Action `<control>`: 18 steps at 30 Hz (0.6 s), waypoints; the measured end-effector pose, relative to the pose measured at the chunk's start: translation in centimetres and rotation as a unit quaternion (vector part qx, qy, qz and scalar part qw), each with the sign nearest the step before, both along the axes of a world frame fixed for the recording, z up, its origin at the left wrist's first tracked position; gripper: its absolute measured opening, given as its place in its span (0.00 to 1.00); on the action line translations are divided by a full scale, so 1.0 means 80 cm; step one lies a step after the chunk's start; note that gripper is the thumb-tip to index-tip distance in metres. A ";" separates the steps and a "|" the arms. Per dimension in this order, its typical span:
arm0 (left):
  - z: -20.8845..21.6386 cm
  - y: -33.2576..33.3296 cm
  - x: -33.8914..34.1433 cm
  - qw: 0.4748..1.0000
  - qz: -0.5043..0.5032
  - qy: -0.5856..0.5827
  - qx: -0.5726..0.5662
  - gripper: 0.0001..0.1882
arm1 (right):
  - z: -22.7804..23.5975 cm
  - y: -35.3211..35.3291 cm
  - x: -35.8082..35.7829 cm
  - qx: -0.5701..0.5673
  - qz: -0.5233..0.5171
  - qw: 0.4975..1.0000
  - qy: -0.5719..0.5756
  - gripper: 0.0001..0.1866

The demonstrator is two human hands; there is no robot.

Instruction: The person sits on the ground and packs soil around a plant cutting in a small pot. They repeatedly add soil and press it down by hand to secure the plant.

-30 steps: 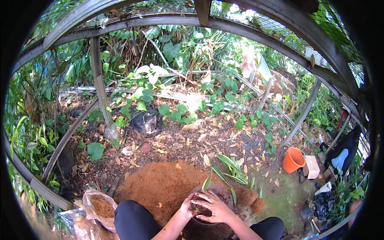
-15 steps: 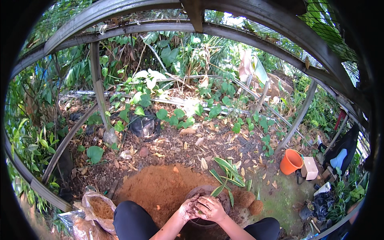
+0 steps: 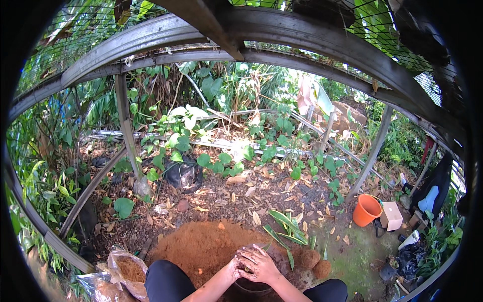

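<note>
The pot (image 3: pixel 257 290) stands between the person's knees (image 3: pixel 168 282), partly hidden by the hands. Over it, the muddy left hand (image 3: pixel 235 266) and right hand (image 3: pixel 258 265) press together in a cup, fingers bent; whether they grasp anything inside is unclear. Loose brown soil (image 3: pixel 201 244) heaps beyond the pot and to its left. Striped leaves (image 3: pixel 288 229) lie beyond it to the right, two husk balls (image 3: pixel 309 259) just right of it. Farther left of the pot sits a fibre bag (image 3: pixel 132 269); well to its right, an orange bucket (image 3: pixel 367 211) beside a box (image 3: pixel 391 216).
</note>
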State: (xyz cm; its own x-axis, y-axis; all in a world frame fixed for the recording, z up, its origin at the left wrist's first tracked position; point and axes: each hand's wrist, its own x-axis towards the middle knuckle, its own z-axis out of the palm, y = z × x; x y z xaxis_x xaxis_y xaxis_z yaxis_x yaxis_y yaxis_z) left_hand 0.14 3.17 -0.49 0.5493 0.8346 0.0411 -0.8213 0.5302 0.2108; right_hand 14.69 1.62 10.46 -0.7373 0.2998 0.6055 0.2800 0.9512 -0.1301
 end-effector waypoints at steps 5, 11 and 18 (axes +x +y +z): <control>0.003 0.022 -0.007 0.993 -0.104 -0.058 -0.026 0.18 | -0.019 0.007 -0.005 -0.004 -0.002 0.998 0.062 0.20; 0.026 0.025 -0.015 0.997 -0.058 0.050 0.002 0.18 | -0.043 0.014 -0.012 0.080 -0.033 0.984 0.157 0.15; 0.070 0.040 -0.002 0.997 -0.056 0.061 -0.005 0.30 | -0.014 0.032 -0.009 0.041 -0.041 0.973 0.221 0.14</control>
State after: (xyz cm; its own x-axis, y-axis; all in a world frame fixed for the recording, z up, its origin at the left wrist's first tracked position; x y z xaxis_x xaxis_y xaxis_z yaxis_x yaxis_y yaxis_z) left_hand -0.04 6.36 5.08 0.6399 0.7673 -0.0407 -0.7248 0.6204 0.2996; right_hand 13.94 4.17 9.36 -0.3744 0.2842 0.8826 0.2894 0.9401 -0.1800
